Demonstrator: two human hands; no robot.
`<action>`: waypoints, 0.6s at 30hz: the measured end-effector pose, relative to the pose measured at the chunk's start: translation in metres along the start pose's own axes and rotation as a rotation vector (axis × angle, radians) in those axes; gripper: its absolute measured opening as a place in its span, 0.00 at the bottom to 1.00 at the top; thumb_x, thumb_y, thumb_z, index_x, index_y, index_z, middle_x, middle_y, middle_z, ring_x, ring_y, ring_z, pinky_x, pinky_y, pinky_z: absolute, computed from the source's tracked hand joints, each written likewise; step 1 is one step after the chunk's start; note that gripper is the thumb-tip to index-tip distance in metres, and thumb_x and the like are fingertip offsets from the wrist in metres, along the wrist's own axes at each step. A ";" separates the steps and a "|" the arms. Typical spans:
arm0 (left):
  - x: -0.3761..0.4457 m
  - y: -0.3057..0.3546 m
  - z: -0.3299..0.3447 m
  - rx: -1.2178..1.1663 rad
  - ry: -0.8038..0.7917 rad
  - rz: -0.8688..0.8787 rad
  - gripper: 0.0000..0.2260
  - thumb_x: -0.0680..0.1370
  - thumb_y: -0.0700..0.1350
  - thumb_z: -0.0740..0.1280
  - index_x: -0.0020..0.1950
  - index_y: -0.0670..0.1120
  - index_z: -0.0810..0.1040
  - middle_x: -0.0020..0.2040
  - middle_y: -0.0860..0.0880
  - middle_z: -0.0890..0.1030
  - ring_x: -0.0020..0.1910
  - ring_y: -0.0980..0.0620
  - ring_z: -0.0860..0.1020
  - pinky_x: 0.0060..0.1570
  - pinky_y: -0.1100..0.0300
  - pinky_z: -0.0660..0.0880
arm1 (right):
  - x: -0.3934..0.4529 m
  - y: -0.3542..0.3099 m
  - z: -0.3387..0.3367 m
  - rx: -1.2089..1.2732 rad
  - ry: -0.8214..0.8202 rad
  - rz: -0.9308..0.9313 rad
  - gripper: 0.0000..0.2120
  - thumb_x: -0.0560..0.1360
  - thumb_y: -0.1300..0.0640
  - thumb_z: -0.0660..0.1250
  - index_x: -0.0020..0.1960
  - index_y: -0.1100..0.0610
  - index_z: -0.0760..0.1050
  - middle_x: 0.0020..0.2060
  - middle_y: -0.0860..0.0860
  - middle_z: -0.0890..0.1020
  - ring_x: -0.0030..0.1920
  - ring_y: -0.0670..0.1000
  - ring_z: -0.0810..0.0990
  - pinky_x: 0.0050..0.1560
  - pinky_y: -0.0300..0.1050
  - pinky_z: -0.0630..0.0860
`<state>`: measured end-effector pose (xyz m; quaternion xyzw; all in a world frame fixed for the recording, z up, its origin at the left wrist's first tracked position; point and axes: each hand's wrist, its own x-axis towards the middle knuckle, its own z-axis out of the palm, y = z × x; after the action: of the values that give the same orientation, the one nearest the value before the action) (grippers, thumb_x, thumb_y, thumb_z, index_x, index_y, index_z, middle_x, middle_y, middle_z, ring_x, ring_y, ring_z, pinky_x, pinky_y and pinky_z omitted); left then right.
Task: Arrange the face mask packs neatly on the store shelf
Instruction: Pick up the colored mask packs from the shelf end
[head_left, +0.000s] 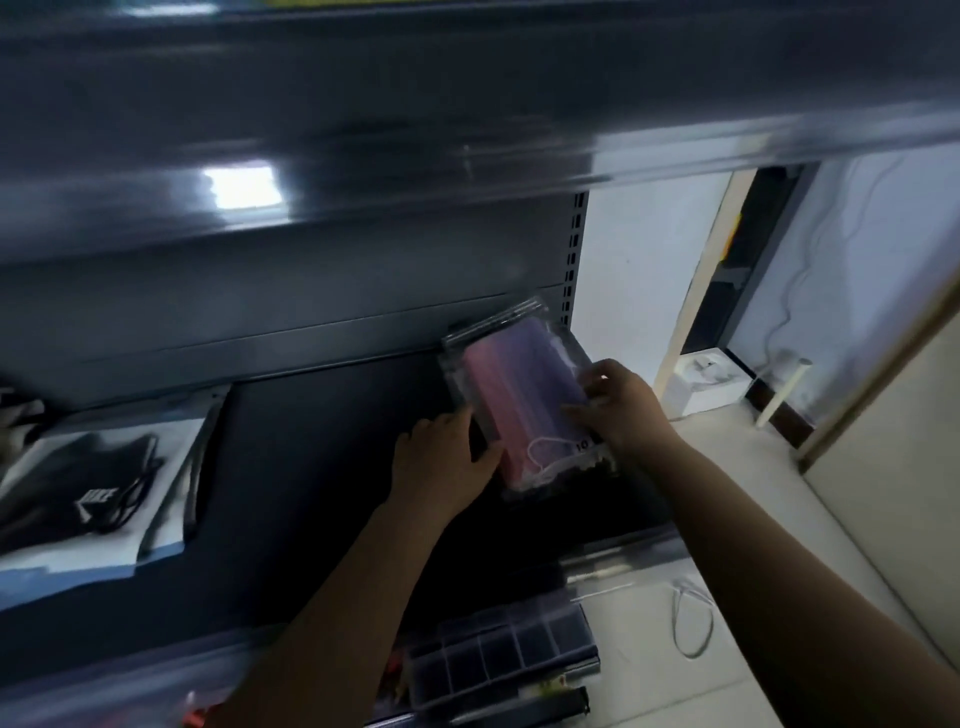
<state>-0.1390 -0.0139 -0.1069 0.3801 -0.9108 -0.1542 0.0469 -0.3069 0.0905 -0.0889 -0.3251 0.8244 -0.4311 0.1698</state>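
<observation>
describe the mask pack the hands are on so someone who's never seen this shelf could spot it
Find the dark shelf and follow it to its right end, near the white wall. There a clear plastic mask pack lies between the left hand and right hand. Its pink and purple masks set it apart from the black mask packs at the far left.

Clear face mask pack (519, 405) containing pink and purple masks lies flat, slightly angled, at the dark shelf's (322, 467) right end.

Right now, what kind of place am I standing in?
Probably a small shop: dark metal display shelving with a slotted upright, a clear pack of coloured face masks, and another packaged black item laid out nearby.
</observation>
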 end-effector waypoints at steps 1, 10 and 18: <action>0.000 0.003 0.002 -0.012 0.000 -0.024 0.25 0.76 0.62 0.58 0.68 0.49 0.67 0.65 0.48 0.75 0.61 0.44 0.73 0.60 0.48 0.70 | 0.002 0.003 -0.007 0.084 0.002 -0.003 0.14 0.67 0.66 0.73 0.46 0.56 0.71 0.39 0.51 0.78 0.40 0.55 0.76 0.40 0.47 0.76; -0.011 0.045 0.021 0.001 0.061 -0.237 0.32 0.70 0.66 0.65 0.66 0.48 0.68 0.64 0.48 0.75 0.63 0.43 0.69 0.60 0.50 0.69 | 0.010 0.037 -0.058 0.356 0.009 0.002 0.17 0.69 0.64 0.74 0.53 0.58 0.71 0.45 0.54 0.80 0.37 0.55 0.80 0.37 0.49 0.80; -0.027 0.041 0.016 -0.130 0.192 -0.421 0.22 0.77 0.50 0.65 0.69 0.44 0.67 0.65 0.42 0.73 0.65 0.42 0.67 0.59 0.51 0.68 | 0.009 0.047 -0.053 0.396 -0.066 -0.049 0.16 0.68 0.64 0.74 0.52 0.57 0.72 0.49 0.60 0.81 0.40 0.60 0.80 0.40 0.52 0.79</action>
<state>-0.1512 0.0364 -0.1085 0.5705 -0.7911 -0.1821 0.1245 -0.3609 0.1359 -0.0972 -0.3193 0.7092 -0.5780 0.2469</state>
